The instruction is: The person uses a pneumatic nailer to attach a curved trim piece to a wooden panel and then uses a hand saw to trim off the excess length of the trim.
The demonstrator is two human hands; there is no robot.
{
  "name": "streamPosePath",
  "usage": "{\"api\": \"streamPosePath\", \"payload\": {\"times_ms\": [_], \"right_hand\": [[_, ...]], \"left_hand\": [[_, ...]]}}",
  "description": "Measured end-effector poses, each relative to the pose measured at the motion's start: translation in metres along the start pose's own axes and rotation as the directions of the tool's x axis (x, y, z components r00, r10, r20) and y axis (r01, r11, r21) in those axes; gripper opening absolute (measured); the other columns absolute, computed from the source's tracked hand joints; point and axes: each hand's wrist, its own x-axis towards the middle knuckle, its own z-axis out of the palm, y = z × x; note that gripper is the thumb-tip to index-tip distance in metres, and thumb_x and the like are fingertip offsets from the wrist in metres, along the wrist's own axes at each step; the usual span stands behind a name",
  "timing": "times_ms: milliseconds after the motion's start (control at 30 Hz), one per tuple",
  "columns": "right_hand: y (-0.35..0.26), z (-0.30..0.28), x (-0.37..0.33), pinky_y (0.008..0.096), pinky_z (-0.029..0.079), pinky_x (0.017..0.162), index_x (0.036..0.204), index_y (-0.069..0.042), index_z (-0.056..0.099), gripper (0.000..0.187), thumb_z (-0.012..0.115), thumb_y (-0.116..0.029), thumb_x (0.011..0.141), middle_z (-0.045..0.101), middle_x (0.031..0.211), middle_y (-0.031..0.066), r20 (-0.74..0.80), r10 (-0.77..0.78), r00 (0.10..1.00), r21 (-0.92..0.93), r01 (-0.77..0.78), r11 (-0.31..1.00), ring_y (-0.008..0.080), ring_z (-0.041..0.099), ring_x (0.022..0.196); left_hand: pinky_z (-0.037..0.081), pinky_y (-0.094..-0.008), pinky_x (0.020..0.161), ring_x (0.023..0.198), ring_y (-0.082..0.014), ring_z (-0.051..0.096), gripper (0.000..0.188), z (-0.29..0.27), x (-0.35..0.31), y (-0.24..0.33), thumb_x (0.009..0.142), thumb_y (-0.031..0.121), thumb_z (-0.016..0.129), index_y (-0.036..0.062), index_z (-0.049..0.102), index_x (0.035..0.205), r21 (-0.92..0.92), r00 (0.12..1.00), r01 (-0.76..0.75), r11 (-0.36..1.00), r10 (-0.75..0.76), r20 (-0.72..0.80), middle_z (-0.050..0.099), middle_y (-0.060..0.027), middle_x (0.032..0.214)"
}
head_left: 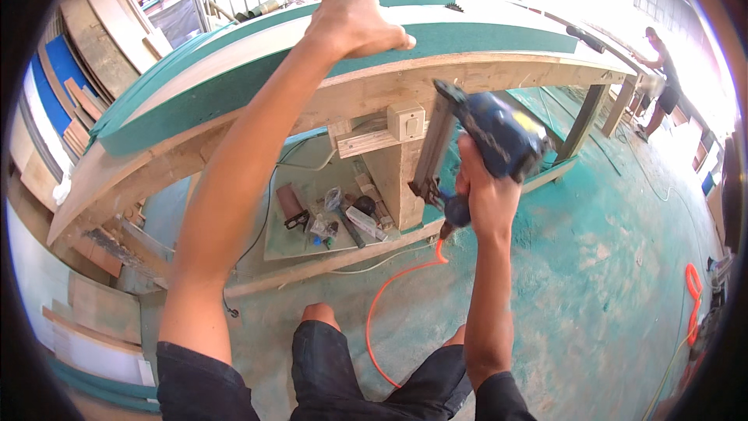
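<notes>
My right hand [489, 187] is wrapped round the handle of a dark blue nail gun [510, 136], held up in front of the bench's edge. An orange air hose [372, 304] runs from the tool's lower end down to the floor. My left hand [354, 23] is raised over long green-edged boards [257, 70] on the wooden workbench [374, 90]. Its fingers are curled and its thumb points right. What those fingers hold, if anything, is hidden behind the hand.
Beneath the bench, a low shelf [312, 253] carries small tools and plastic bags. A wall socket box [405, 121] sits on the bench frame. Sheets and planks [97, 39] lean at the left. Another person [661, 78] stands far right. Cables and an orange hose coil [693, 284] lie at right.
</notes>
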Motion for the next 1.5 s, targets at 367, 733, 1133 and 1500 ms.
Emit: {"api": "streamPosePath", "payload": {"times_ms": [367,733,1133,1500], "right_hand": [[0.061,-0.053,-0.169,0.0273,0.041,0.049,0.096,-0.004,0.067,0.014,0.073,-0.016,0.092,0.058,0.067,-0.0005,0.136,0.394,0.909,-0.098,-0.384,0.918,0.0109,0.052,0.051],[0.03,-0.055,-0.212,0.0289,0.043,0.049,0.099,-0.002,0.067,0.014,0.077,-0.007,0.09,0.057,0.069,0.0012,0.009,0.791,0.612,-0.054,-0.789,0.612,0.012,0.053,0.054],[-0.222,-0.043,-0.16,0.0326,0.046,0.048,0.105,-0.001,0.066,0.019,0.074,-0.011,0.091,0.055,0.063,0.0027,-0.426,0.8,0.423,0.246,-0.796,0.552,0.0165,0.053,0.049],[-0.43,-0.112,-0.045,0.0322,0.046,0.051,0.107,-0.006,0.066,0.021,0.071,-0.024,0.096,0.051,0.065,-0.0001,-0.555,0.69,0.465,0.279,-0.677,0.681,0.0143,0.053,0.054]], "left_hand": [[0.062,-0.0431,0.077,0.082,-0.032,0.075,0.054,-0.008,-0.03,0.022,0.086,0.054,0.072,0.0008,0.077,0.084,0.043,0.992,-0.124,0.991,0.124,0.009,0.075,-0.0179,0.084],[0.061,-0.0371,0.073,0.083,-0.0273,0.074,0.042,-0.009,-0.023,0.031,0.087,0.044,0.078,0.0021,0.073,0.089,-0.042,0.984,-0.066,0.997,0.072,0.161,0.073,-0.0144,0.083],[0.055,-0.0403,0.075,0.09,-0.0275,0.066,0.038,-0.047,-0.008,0.038,0.085,0.038,0.08,0.0054,0.065,0.094,-0.305,0.97,0.15,0.94,-0.08,0.229,0.066,-0.0096,0.094],[0.053,-0.0314,0.063,0.063,-0.0157,0.062,0.047,-0.169,-0.1,0.01,0.096,0.049,0.071,0.0021,0.064,0.099,-0.499,0.245,0.815,-0.294,-0.606,0.757,0.067,-0.0004,0.078]]}}
